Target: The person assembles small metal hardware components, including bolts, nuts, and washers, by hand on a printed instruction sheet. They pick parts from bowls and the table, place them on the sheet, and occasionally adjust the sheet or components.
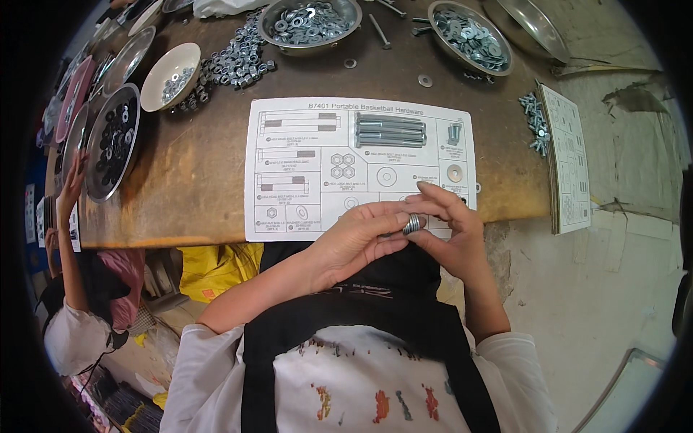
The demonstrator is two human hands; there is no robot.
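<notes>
Over the lower edge of a white printed card (289, 191), my two hands meet around a short stack of metal washers (413, 224). My left hand (364, 234) pinches the stack from the left with thumb and fingers. From the right, my right hand (455, 234) curls its thumb and fingers about the same stack. On the card, several long hex bolts (390, 131) lie side by side over their printed outlines. Small bolts (453, 133) and one flat washer (454, 173) rest at its right side. My hands cover part of the card's lower right.
Steel bowls of washers (310, 25) (469, 40) stand at the back, beside a heap of nuts (238, 61). At left are a cream bowl (171, 77) and a bowl of black washers (114, 141). Short bolts (534, 123) lie near a card stack (567, 159). A co-worker (76, 317) works at far left.
</notes>
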